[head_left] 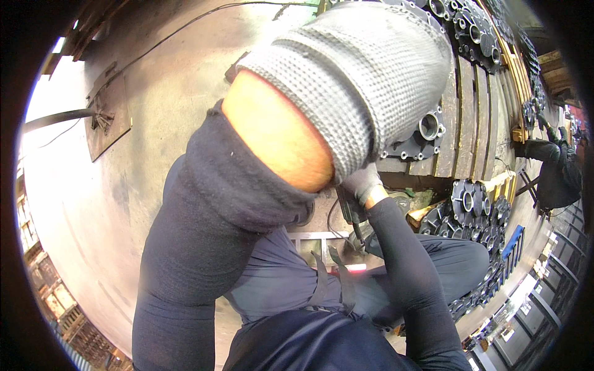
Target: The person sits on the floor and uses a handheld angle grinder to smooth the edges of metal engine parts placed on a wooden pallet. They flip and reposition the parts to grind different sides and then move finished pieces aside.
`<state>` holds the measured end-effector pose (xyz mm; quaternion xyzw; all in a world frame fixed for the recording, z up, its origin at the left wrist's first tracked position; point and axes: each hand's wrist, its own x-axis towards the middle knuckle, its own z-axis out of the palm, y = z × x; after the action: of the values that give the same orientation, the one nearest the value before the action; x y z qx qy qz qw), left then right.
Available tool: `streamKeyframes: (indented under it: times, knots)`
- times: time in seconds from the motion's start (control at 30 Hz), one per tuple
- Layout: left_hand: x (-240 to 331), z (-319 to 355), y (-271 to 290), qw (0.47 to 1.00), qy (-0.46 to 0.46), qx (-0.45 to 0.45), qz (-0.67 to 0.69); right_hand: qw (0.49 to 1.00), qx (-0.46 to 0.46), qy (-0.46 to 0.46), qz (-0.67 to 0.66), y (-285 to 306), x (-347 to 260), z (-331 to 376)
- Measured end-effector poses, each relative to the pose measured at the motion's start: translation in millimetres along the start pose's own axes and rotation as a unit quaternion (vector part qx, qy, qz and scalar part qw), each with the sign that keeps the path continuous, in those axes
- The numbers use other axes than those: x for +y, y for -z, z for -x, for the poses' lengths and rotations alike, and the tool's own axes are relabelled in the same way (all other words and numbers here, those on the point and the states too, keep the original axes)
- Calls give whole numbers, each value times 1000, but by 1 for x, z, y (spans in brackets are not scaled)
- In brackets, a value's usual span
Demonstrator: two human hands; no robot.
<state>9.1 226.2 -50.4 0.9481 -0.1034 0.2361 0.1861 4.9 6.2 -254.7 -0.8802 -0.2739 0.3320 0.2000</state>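
— Why does our left hand [365, 80] fill so much of the view?

— We judge it is raised close to the head camera, so the grey knit glove looms large and covers most of what lies behind it. The bare wrist shows between the glove cuff and the dark sleeve. We see only the back of the glove, so we cannot tell how the fingers are set or whether they hold anything.

— And our right hand [362, 184]?

— It sits lower, just under the left glove, also in a grey glove. Its fingers look closed around a dark tool [351, 213] with a cable running from it, probably a small power tool; its working end is hidden by our knees. We would say it is held low, over the lap, to reach the work near the floor.

— How are the arms posed?

— The left forearm rises steeply from the lower edge, elbow bent, wrist up. The right forearm comes up from the lower right and angles inward to the tool.

— What surrounds us?

— Dark cast metal housings [473, 210] with round bores lie stacked to our right, more of them on wooden pallets [470, 111]. Another person [557, 167] crouches at the far right.
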Motion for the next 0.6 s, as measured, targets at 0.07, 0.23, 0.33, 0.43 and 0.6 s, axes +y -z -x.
streamKeyframes:
  times: [0.07, 0.23, 0.33, 0.43, 0.6]
  knots:
    - [0, 0, 0, 1000, -1, 0, 0, 1000, -3, 3, -10, 1, 1, 0]
    - [2, 1, 2, 1000, -6, 0, 1, 1000, -18, 14, -11, -4, 10, 3]
    - [1, 4, 2, 1000, -3, -6, -2, 998, -63, -4, 0, -1, -2, 19]
    - [0, 6, 1, 1000, 6, -7, -5, 993, -97, -72, -12, 26, -44, 38]
    - [0, 4, 3, 1000, 22, -14, 0, 994, -28, -75, -75, 31, -32, 37]
